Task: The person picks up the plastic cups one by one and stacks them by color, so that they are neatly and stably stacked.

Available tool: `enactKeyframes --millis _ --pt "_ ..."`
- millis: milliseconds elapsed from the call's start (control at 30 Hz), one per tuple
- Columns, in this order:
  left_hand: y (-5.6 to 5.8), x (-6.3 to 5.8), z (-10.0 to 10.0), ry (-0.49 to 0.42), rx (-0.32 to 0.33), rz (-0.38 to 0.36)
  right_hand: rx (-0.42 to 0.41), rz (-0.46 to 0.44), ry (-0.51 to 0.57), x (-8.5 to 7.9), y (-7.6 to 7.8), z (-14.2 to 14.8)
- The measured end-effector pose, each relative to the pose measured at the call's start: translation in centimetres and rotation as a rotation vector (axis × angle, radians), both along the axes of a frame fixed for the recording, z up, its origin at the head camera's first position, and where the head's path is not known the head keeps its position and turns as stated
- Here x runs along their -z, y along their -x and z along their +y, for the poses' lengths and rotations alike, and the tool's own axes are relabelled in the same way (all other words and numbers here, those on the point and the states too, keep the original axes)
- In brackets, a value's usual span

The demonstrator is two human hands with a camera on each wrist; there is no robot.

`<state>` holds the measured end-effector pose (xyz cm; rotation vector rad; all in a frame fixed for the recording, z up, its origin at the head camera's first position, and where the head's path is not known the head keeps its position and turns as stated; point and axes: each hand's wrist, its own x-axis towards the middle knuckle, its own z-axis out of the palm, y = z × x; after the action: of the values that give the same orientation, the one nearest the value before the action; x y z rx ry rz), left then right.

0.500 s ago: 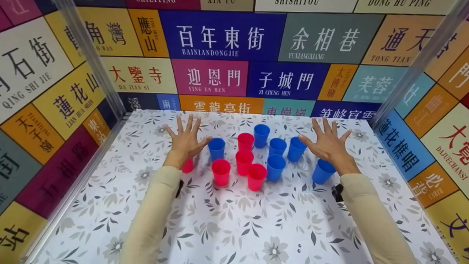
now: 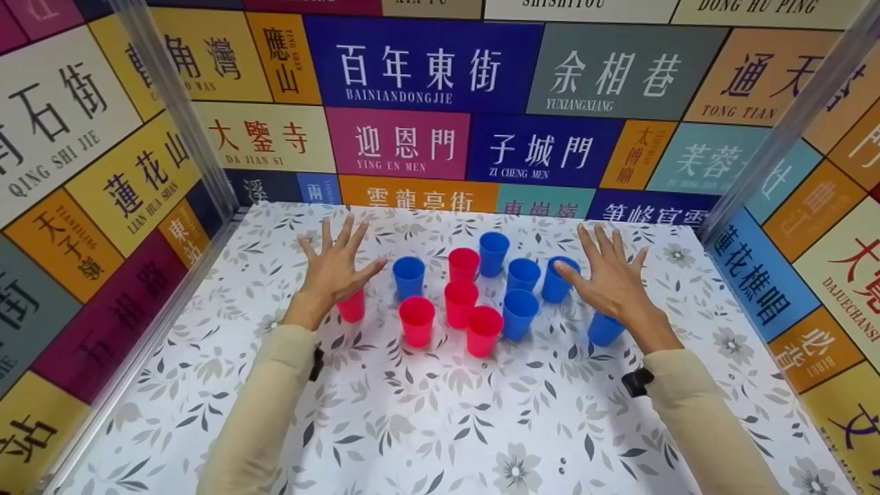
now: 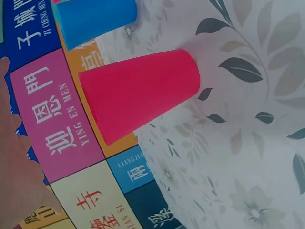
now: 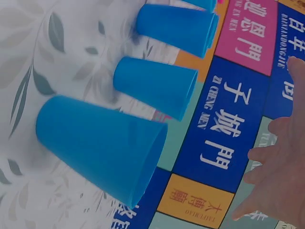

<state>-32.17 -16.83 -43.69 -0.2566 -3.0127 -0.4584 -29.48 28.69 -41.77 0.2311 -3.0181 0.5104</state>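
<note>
My left hand (image 2: 335, 273) hovers above the table with its fingers spread, holding nothing. Partly behind it, a red plastic cup (image 2: 352, 308) stands upright; the left wrist view shows this red cup (image 3: 143, 95) from close by. A blue cup (image 2: 408, 278) stands just right of the left thumb. On the other side, my right hand (image 2: 610, 285) is also raised with fingers spread. Its thumb overlaps a blue cup (image 2: 555, 287) in the head view, and contact cannot be told. Below the right hand, another blue cup (image 2: 605, 331) is partly hidden; the right wrist view shows a large blue cup (image 4: 100, 148).
Between the hands stand several upright cups, among them a front red cup (image 2: 485, 333), a middle blue cup (image 2: 520, 315) and a rear blue cup (image 2: 493, 254). The floral tabletop (image 2: 412, 426) meets sign-covered walls (image 2: 419, 62). Clear corner strips (image 2: 185, 117) edge the space.
The left hand has drifted left and slightly toward the person, away from the blue cup. The right hand has shifted slightly left and back. The cups stand as before.
</note>
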Motion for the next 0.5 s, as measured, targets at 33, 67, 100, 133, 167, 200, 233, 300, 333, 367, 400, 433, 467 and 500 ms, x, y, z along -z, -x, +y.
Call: enactKeyframes --millis 33,67,100,133,167,200,233,300,333,367,400,433,467,500 --pt "-0.2 0.1 -0.2 -0.009 -0.003 0.007 -0.006 0.008 0.011 0.0 -0.2 -0.2" --pt "-0.4 0.2 -0.4 -0.018 -0.002 0.015 -0.014 0.018 0.023 0.1 -0.5 -0.4" --pt "-0.6 0.3 -0.7 -0.032 -0.001 0.022 -0.02 0.026 0.036 0.1 -0.7 -0.5" --pt "-0.8 0.4 -0.9 -0.048 0.001 0.03 -0.026 0.033 0.053 0.1 -1.0 -0.8" --pt "-1.0 0.5 -1.0 -0.064 0.001 0.037 -0.032 0.04 0.067 0.2 -1.2 -0.9" --pt "-1.1 0.7 -1.2 -0.079 0.003 0.044 -0.037 0.047 0.081 0.2 -1.4 -1.1" --pt "-1.3 0.8 -1.4 -0.093 0.004 0.048 -0.043 0.053 0.096 0.2 -1.6 -1.3" --pt "-1.5 1.1 -1.6 -0.126 0.0 0.048 -0.055 0.063 0.123 0.3 -2.0 -1.7" --pt "-1.7 1.2 -1.7 -0.147 -0.002 0.041 -0.06 0.067 0.136 0.3 -2.2 -1.8" --pt "-1.8 1.4 -1.8 -0.166 -0.006 0.031 -0.067 0.071 0.145 0.4 -2.3 -2.0" --pt "-1.9 1.5 -1.9 -0.184 -0.009 0.021 -0.073 0.073 0.156 0.5 -2.5 -2.3" --pt "-2.0 1.6 -2.0 -0.204 -0.015 0.012 -0.078 0.076 0.168 0.6 -2.7 -2.5" --pt "-2.2 1.8 -2.2 -0.231 -0.023 0.007 -0.084 0.081 0.179 0.7 -2.9 -2.8" --pt "-2.3 1.9 -2.3 -0.263 -0.032 0.002 -0.087 0.083 0.191 0.8 -3.1 -3.0"
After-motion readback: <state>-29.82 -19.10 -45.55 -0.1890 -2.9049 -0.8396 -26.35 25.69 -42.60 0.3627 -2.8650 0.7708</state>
